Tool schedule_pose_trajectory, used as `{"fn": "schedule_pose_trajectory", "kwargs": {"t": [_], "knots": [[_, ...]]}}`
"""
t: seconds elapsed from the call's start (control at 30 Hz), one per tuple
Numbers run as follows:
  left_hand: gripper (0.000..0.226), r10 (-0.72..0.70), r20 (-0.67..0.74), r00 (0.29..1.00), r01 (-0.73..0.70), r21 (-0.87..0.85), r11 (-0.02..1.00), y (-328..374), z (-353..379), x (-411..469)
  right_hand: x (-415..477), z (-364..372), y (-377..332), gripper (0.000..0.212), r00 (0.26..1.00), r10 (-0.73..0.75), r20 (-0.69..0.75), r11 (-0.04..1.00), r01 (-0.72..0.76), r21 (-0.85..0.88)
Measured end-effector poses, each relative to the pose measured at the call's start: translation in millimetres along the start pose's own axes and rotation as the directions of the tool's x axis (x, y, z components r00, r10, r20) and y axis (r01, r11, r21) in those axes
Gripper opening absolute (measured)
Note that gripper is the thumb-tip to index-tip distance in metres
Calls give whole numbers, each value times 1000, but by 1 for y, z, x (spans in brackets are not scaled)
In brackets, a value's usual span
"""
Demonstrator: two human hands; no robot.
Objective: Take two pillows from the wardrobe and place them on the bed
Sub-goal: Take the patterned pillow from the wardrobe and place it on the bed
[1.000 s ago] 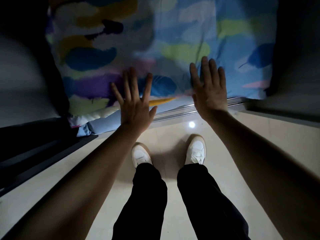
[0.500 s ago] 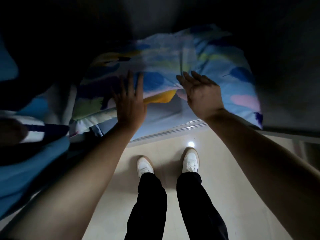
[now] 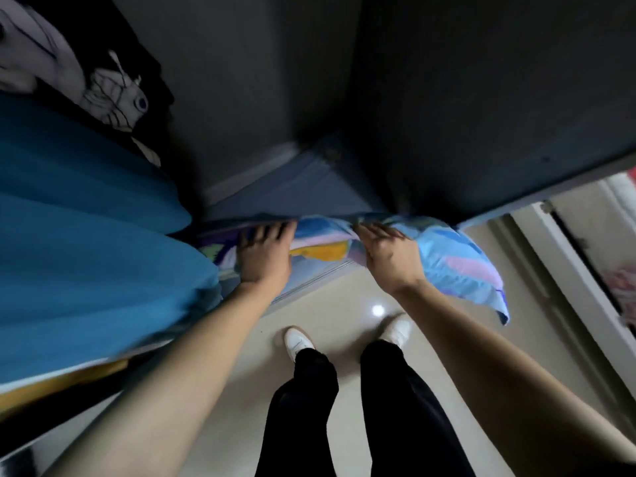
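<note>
A pillow (image 3: 457,259) in a blue case with pink, yellow and purple feather shapes lies at the bottom of the dark wardrobe (image 3: 309,98), its right corner hanging out over the floor. My left hand (image 3: 265,256) lies on its left part, fingers curled over the top edge. Over the pillow's middle, my right hand (image 3: 389,256) has its fingers closed over the upper edge. Both hands hold the pillow. Its far side is hidden by them and by the shadow inside.
Blue fabric (image 3: 86,253) and a black-and-white printed cloth (image 3: 113,94) fill the wardrobe's left side. A sliding-door track (image 3: 309,284) runs along the wardrobe's base. My white shoes (image 3: 299,340) stand on the beige tile floor. A white door frame (image 3: 568,270) is at right.
The view has tilted up and back, and the pillow now looks lower and flatter. Both hands went from spread flat on the pillow to curled over its top edge.
</note>
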State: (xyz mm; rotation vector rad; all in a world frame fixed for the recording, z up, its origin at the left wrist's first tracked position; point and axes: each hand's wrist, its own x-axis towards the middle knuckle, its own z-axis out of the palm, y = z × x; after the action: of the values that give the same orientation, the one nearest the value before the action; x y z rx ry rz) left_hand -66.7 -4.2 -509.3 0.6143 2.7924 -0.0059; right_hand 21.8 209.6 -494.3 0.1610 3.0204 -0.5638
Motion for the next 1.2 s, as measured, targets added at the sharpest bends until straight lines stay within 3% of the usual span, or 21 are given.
{"fn": "schedule_pose_trajectory", "kwargs": {"t": [0.23, 0.5, 0.73, 0.9, 1.07, 1.2], "knots": [[51, 42, 45, 998, -42, -7, 999, 37, -28, -74, -85, -37, -5, 41, 994, 102, 39, 994, -103, 23], [49, 76, 11, 997, -76, -32, 997, 108, -44, -151, -171, -70, 37, 47, 994, 67, 90, 997, -71, 39], [49, 170, -82, 982, -166, 53, 985, 227, -79, -224, -305, -118, 94, 46, 984, 178, -28, 977, -173, 122], [49, 360, -62, 931, -352, 113, 929, 352, -105, -249, -410, -167, 156, 44, 948, 294, -118, 955, -287, 73], [52, 540, -69, 839, -533, 97, 841, 480, -125, -262, -492, -214, 222, 80, 859, 485, -161, 872, -490, 10], [52, 664, -112, 739, -663, 59, 747, 548, -142, -256, -515, -243, 265, 72, 780, 575, -246, 801, -598, -24]]}}
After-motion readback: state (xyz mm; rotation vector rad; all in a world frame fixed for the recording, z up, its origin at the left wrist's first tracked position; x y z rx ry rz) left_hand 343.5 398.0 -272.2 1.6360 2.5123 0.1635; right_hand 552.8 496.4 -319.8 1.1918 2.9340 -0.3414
